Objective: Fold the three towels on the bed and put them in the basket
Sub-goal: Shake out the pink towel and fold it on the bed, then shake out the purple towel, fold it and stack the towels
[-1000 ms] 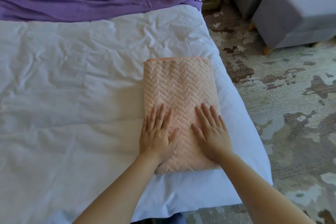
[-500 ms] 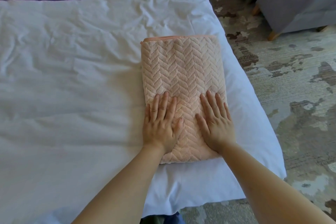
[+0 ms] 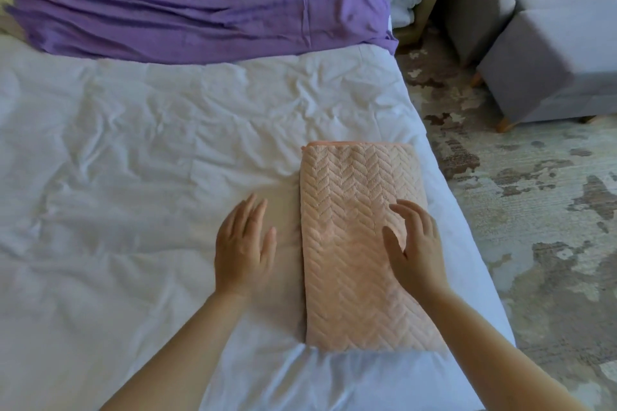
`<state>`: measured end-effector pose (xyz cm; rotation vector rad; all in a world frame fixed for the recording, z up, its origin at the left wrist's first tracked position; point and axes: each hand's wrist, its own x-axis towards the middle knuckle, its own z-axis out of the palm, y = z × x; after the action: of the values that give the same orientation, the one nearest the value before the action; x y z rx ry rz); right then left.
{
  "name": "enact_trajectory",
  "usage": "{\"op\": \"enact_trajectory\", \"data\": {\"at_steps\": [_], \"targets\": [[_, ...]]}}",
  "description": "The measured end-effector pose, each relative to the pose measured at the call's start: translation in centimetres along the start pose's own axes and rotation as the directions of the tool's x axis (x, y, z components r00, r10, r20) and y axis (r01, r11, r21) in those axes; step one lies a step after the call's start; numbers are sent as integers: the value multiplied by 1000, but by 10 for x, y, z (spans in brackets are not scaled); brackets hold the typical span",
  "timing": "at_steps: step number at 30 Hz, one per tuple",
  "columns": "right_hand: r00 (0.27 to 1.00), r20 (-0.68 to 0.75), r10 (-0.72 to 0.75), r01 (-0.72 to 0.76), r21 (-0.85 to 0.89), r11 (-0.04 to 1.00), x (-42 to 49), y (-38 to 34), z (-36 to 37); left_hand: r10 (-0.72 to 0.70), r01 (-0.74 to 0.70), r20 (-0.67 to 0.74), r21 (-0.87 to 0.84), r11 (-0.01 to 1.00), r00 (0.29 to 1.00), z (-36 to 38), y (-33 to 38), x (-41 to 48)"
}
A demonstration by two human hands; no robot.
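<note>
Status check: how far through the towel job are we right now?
Done: the peach towel lies folded near the right edge of the bed. In hand: the right hand is over it, fingers loose, gripping nothing; the left hand is open beside it. Left: the purple cloth lies unfolded; no basket or third towel in view.

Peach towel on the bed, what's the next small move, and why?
Probably fold the peach towel near end onto far end: it lies as a long rectangle, with the left hand open beside it and the right hand over it, neither gripping.
</note>
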<state>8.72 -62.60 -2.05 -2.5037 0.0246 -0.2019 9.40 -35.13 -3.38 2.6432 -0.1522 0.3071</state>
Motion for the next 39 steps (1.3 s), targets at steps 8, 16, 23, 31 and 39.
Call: {"op": "enact_trajectory", "data": {"at_steps": [8, 16, 23, 31, 39], "targets": [[984, 147, -97, 80, 115, 990, 97, -108, 79, -350, 292, 169, 293, 910, 922, -44, -138, 44], [948, 307, -79, 66, 53, 996, 183, -167, 221, -445, 324, 229, 420, 848, 866, -18, -277, 127], [964, 265, 2, 37, -139, 990, 287, -171, 320, -444, 341, 186, 411, 846, 877, 26, -364, 244], [991, -50, -128, 118, -155, 981, 463, -177, 414, -319, 283, 6, 442, 851, 948, 94, -421, 293], [981, -103, -166, 133, -274, 952, 503, -176, 438, -286, 249, 27, 417, 874, 958, 99, -428, 294]]}}
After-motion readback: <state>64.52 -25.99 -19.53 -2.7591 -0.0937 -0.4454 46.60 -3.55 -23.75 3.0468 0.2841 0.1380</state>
